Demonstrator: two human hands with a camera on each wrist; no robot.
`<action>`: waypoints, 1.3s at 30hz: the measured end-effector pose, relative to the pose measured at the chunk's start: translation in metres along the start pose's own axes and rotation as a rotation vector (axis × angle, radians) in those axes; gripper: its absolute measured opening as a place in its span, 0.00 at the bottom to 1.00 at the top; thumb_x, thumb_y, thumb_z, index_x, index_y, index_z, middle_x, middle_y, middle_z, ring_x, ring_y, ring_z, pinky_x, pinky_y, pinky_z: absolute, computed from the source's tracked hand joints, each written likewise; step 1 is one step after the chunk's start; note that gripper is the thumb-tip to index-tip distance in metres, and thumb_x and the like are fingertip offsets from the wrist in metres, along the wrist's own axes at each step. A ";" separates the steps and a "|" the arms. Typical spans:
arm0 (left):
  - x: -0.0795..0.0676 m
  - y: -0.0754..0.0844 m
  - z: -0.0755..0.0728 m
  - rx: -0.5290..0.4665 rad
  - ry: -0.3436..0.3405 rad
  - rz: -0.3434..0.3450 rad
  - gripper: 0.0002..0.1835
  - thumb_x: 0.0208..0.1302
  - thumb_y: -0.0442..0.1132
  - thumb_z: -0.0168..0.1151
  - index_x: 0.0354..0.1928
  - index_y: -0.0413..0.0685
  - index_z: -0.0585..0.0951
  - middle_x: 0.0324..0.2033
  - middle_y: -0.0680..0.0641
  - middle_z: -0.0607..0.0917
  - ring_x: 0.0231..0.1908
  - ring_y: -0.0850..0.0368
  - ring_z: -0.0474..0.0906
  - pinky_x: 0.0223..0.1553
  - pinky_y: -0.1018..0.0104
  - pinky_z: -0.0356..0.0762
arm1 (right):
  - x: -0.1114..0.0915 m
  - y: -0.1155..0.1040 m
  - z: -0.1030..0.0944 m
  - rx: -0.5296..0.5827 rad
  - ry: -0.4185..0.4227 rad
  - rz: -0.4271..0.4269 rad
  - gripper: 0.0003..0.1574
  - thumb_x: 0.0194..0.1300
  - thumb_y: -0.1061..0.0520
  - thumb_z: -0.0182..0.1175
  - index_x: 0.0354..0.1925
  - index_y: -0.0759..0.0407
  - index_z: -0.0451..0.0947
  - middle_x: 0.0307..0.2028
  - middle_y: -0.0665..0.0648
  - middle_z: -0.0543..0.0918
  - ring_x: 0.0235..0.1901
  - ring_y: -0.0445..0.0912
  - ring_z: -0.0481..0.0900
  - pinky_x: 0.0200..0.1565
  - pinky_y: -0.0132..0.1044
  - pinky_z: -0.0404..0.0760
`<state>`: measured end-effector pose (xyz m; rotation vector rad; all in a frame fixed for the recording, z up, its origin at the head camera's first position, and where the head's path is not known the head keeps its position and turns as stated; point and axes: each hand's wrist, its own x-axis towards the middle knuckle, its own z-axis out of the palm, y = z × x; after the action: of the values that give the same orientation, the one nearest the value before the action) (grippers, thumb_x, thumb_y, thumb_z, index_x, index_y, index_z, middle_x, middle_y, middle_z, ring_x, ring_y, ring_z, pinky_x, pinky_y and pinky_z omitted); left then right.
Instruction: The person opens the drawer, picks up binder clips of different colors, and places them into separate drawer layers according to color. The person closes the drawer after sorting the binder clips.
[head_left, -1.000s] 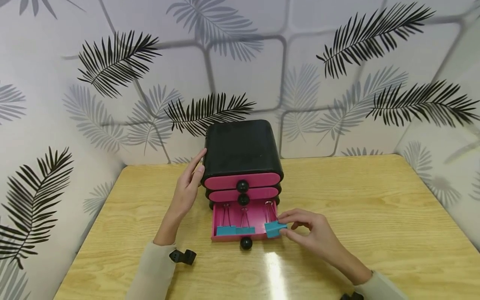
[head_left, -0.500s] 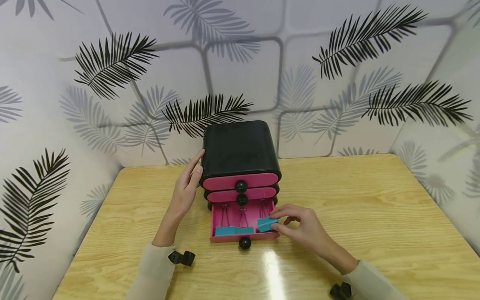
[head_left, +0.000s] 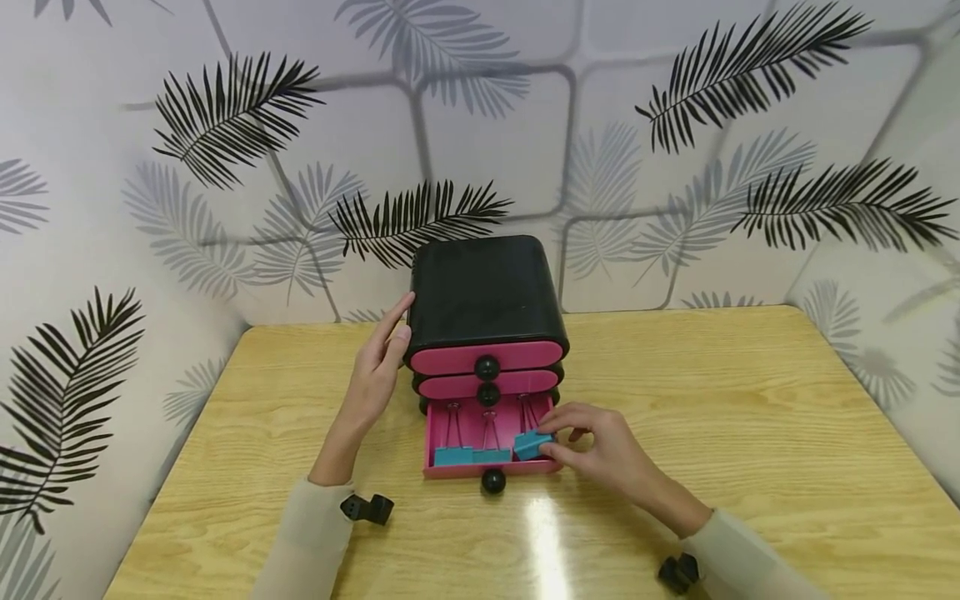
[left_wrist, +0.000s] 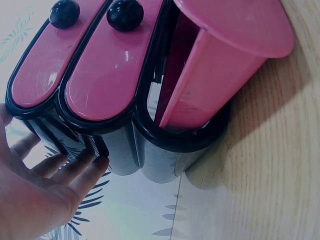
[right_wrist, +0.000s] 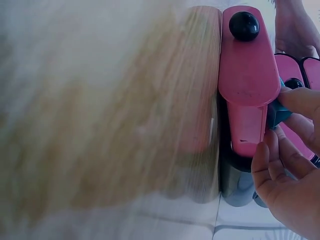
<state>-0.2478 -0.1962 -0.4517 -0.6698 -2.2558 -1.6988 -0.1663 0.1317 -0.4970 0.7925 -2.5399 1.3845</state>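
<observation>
A black cabinet (head_left: pixel 486 292) with pink drawers stands on the table, its bottom drawer (head_left: pixel 491 471) pulled out. Two blue binder clips, a left one (head_left: pixel 453 456) and a middle one (head_left: pixel 492 456), lie side by side in that drawer, wire handles toward the back. At the drawer's right end my right hand (head_left: pixel 600 446) pinches a third blue binder clip (head_left: pixel 528 446), tilted, between thumb and fingers; the right wrist view shows this binder clip (right_wrist: pixel 277 114) at the drawer's side wall. My left hand (head_left: pixel 372 367) rests with extended fingers against the cabinet's left side.
The two upper drawers, with black knobs (head_left: pixel 487 367), are closed. The wooden table (head_left: pixel 712 400) extends to both sides and in front. A patterned wall (head_left: pixel 495 150) rises behind the cabinet. Black wrist cameras (head_left: pixel 367 508) sit on both sleeves.
My right hand has moved left with the binder clip, from over the drawer's right wall to inside the drawer, beside the middle clip. My left hand stays on the cabinet.
</observation>
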 end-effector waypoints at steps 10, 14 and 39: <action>0.000 0.006 0.000 0.019 -0.001 -0.006 0.27 0.82 0.37 0.43 0.80 0.51 0.62 0.77 0.48 0.63 0.55 0.46 0.70 0.46 0.57 0.65 | 0.003 0.004 0.003 0.000 -0.032 -0.024 0.09 0.59 0.65 0.75 0.41 0.59 0.90 0.44 0.55 0.87 0.35 0.43 0.84 0.35 0.37 0.86; -0.002 0.025 0.000 0.015 -0.010 -0.015 0.27 0.82 0.34 0.43 0.79 0.43 0.62 0.77 0.42 0.62 0.61 0.46 0.69 0.52 0.60 0.67 | 0.003 0.003 0.003 -0.025 -0.049 -0.007 0.09 0.60 0.63 0.75 0.41 0.58 0.91 0.44 0.54 0.87 0.37 0.46 0.83 0.34 0.35 0.85; -0.005 0.043 0.000 0.016 -0.010 -0.021 0.27 0.81 0.34 0.44 0.78 0.41 0.63 0.75 0.41 0.65 0.49 0.48 0.72 0.46 0.61 0.67 | 0.015 -0.005 -0.002 -0.118 -0.204 0.078 0.06 0.60 0.61 0.75 0.39 0.54 0.92 0.44 0.50 0.89 0.41 0.44 0.79 0.31 0.31 0.78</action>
<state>-0.2227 -0.1881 -0.4173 -0.6554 -2.2888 -1.6881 -0.1767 0.1254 -0.4868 0.8625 -2.8046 1.2179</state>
